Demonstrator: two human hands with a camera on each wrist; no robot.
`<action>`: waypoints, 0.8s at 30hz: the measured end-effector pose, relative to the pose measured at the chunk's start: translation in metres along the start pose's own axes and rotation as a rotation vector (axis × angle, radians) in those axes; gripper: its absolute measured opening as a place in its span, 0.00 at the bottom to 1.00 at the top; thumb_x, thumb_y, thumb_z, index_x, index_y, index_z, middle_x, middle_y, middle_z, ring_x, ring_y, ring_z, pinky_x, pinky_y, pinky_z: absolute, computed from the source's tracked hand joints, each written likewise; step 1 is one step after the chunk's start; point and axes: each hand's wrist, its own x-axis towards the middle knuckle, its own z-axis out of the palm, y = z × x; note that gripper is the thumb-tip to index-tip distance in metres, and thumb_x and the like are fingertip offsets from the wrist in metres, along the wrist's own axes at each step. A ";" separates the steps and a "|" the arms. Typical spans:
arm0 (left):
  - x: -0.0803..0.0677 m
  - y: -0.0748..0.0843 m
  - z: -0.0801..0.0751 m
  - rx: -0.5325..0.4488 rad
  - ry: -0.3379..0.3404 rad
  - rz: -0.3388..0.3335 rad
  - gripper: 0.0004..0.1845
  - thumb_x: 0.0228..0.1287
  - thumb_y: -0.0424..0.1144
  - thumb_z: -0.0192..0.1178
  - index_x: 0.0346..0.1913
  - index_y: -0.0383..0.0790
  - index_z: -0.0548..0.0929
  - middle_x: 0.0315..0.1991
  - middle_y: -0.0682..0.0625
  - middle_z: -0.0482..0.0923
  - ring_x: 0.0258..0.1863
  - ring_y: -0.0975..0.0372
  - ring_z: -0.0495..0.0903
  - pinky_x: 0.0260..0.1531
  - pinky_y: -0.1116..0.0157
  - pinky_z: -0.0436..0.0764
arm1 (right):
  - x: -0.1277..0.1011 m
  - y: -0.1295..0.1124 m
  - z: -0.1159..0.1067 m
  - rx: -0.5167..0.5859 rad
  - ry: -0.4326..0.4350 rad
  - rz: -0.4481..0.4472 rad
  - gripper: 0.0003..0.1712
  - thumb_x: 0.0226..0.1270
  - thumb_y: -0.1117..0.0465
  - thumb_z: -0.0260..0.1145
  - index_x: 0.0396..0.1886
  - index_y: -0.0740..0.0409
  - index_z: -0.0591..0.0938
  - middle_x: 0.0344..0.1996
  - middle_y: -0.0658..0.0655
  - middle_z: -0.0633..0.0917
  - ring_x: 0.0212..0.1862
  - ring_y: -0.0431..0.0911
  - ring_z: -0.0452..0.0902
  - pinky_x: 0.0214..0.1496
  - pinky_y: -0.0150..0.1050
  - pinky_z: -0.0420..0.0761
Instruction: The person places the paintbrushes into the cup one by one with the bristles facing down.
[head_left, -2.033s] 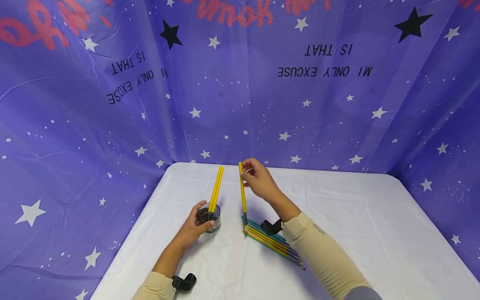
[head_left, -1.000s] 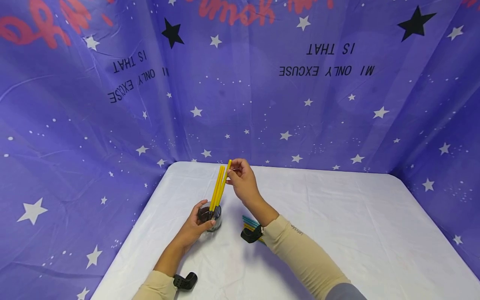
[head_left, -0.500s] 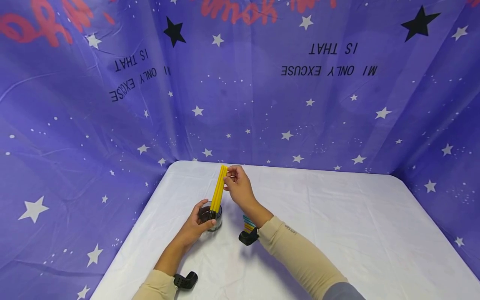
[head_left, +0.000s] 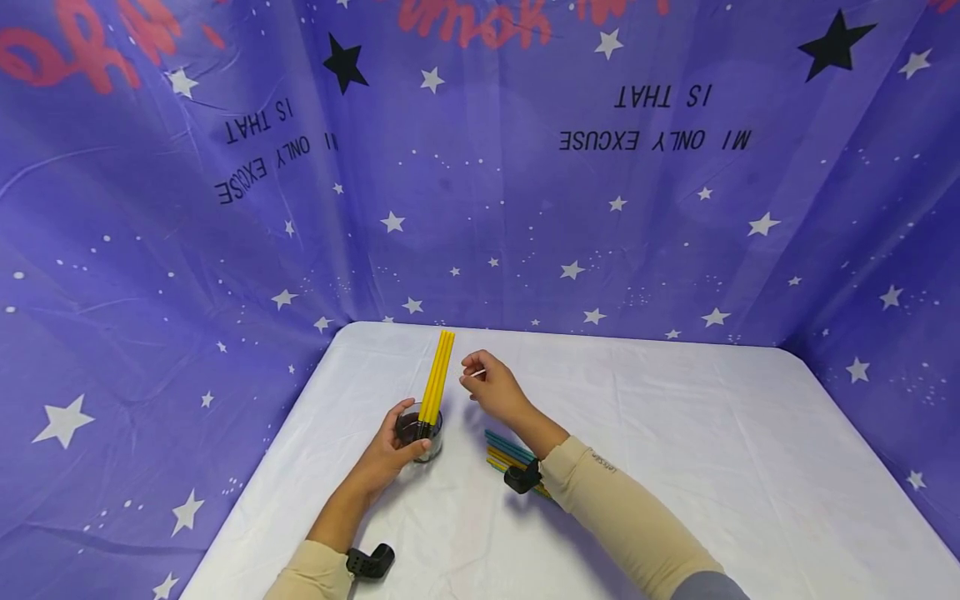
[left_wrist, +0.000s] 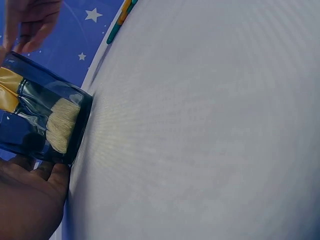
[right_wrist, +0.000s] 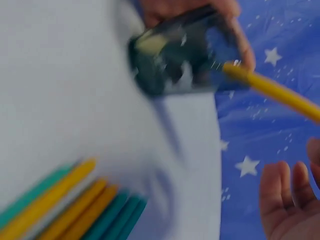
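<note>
My left hand (head_left: pixel 386 454) grips a clear glass (head_left: pixel 411 427) around its side, standing on the white table. Inside lean three yellow paintbrushes (head_left: pixel 437 379), handles up; their pale bristles (left_wrist: pixel 63 125) show through the glass in the left wrist view. To the right of the handles, my right hand (head_left: pixel 495 389) is in the air, holding nothing, fingers loosely bent and apart from the brushes. Below my right wrist lies a row of teal and yellow paintbrushes (head_left: pixel 504 448), partly hidden by the wrist camera and sleeve. Their handle ends (right_wrist: pixel 95 210) appear blurred in the right wrist view.
A white cloth covers the table (head_left: pixel 712 433). Behind and at both sides hangs a purple curtain (head_left: pixel 525 233) with stars and lettering. Black cameras are worn on both wrists, the left camera (head_left: pixel 371 562) close over the tabletop.
My right hand brought a third yellow paintbrush from above the row leftward into the glass. It has since let go and drawn back to the right. My left hand has stayed on the glass.
</note>
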 end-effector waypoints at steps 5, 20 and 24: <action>-0.001 0.001 0.000 0.013 0.002 -0.012 0.45 0.63 0.32 0.67 0.77 0.45 0.53 0.72 0.36 0.60 0.69 0.48 0.64 0.58 0.65 0.70 | -0.005 0.021 -0.016 -0.169 -0.166 0.022 0.10 0.70 0.68 0.64 0.49 0.64 0.77 0.36 0.54 0.79 0.34 0.46 0.77 0.31 0.36 0.79; -0.001 0.001 -0.001 0.020 -0.005 -0.002 0.44 0.63 0.32 0.66 0.77 0.46 0.52 0.73 0.38 0.59 0.70 0.48 0.63 0.56 0.68 0.71 | -0.021 0.039 -0.043 -0.537 -0.478 0.074 0.06 0.66 0.68 0.65 0.41 0.57 0.80 0.28 0.51 0.77 0.32 0.44 0.69 0.37 0.40 0.71; 0.000 0.000 0.000 0.021 -0.005 -0.007 0.45 0.63 0.32 0.67 0.77 0.46 0.52 0.73 0.37 0.59 0.69 0.48 0.63 0.56 0.68 0.71 | -0.023 0.040 -0.043 -0.556 -0.508 0.079 0.05 0.66 0.69 0.64 0.40 0.56 0.80 0.29 0.51 0.77 0.33 0.44 0.70 0.38 0.40 0.71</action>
